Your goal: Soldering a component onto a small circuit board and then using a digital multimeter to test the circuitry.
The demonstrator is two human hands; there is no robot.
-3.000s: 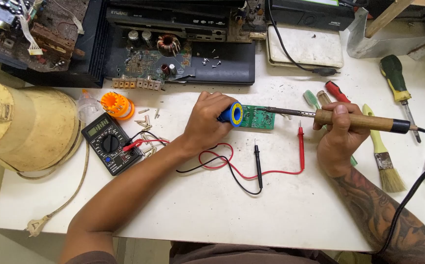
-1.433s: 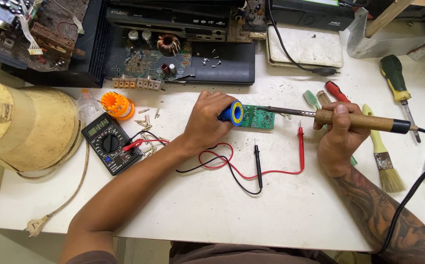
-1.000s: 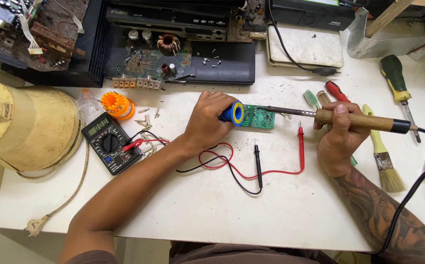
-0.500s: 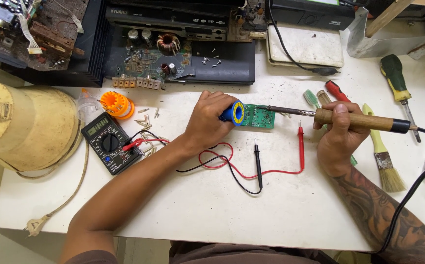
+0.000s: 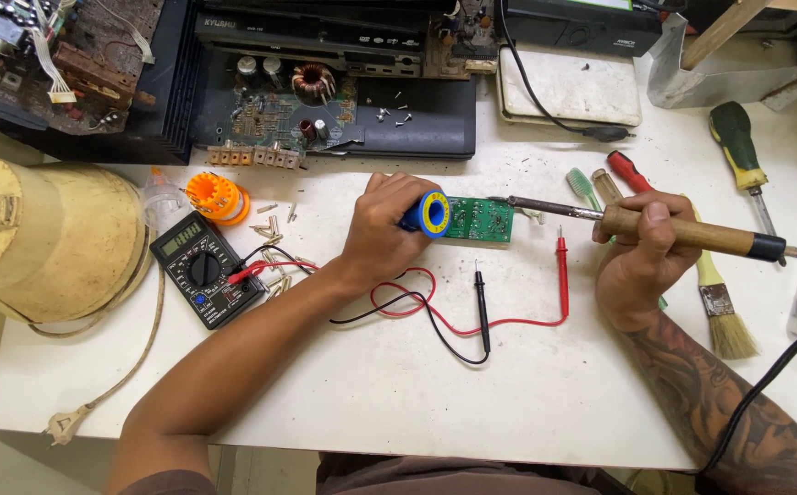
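Head view: green circuit board just beside left hand (touching).

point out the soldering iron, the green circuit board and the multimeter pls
soldering iron (image 5: 692, 232), head view, on the wooden handle just right of the right hand.
green circuit board (image 5: 483, 220), head view, on the bare middle of the board.
multimeter (image 5: 204, 269), head view, on the round dial.

bright, even light; sharp, soft shadows.
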